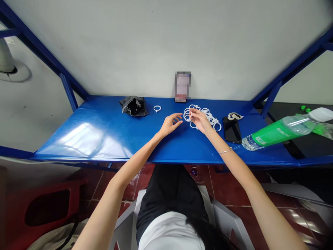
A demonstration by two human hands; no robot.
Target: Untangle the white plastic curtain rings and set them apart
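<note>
My right hand (199, 119) pinches a white plastic ring (190, 115) at the edge of a pile of several white rings (208, 116) on the blue table (104, 132). My left hand (171, 123) hovers just left of the pile, fingers spread and curled, holding nothing. A single white ring (157, 108) lies apart, further left.
A crumpled black bag (134, 106) sits at the back left. A small upright card (182, 86) leans on the wall. A black phone (232, 130), a white-rimmed object (235, 116) and a green-labelled water bottle (281, 130) are at the right. A red stool (44, 208) stands below.
</note>
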